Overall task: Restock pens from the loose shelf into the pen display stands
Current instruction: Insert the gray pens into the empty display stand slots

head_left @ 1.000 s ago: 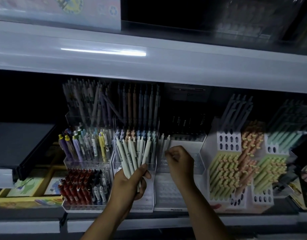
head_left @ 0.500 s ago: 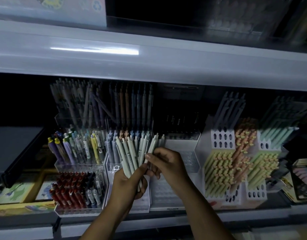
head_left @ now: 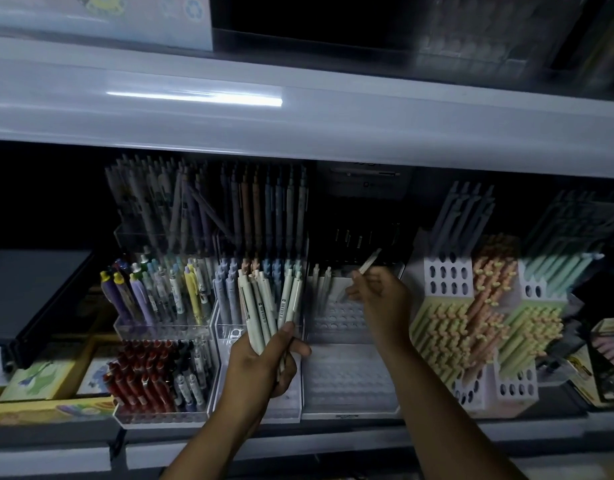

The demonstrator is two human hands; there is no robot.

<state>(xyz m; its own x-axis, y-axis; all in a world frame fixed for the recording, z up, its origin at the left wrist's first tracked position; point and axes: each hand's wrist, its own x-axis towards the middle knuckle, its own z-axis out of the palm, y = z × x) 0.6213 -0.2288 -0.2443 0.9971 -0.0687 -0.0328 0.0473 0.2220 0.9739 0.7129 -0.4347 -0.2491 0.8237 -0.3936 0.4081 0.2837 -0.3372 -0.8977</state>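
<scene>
My left hand (head_left: pixel 264 365) grips a fanned bundle of pale white and mint pens (head_left: pixel 269 306) in front of the middle stands. My right hand (head_left: pixel 381 296) pinches a single pale pen (head_left: pixel 368 263), tilted up to the right, over the upper tier of a white tiered pen stand (head_left: pixel 347 375). That stand has rows of holes and a few pale pens (head_left: pixel 321 282) standing at its upper left. Its lower tier shows only bare holes.
Clear stands with coloured pens (head_left: pixel 160 299) and red pens (head_left: pixel 143 379) sit to the left. A white honeycomb stand (head_left: pixel 447 278) with yellow, orange and green pens stands to the right. A broad white shelf edge (head_left: pixel 298 126) hangs overhead. Yellow boxes (head_left: pixel 39 407) lie at lower left.
My right hand pulled one pen out of the bundle and carried it right and up, over the white stand. The left hand kept hold of the bundle.
</scene>
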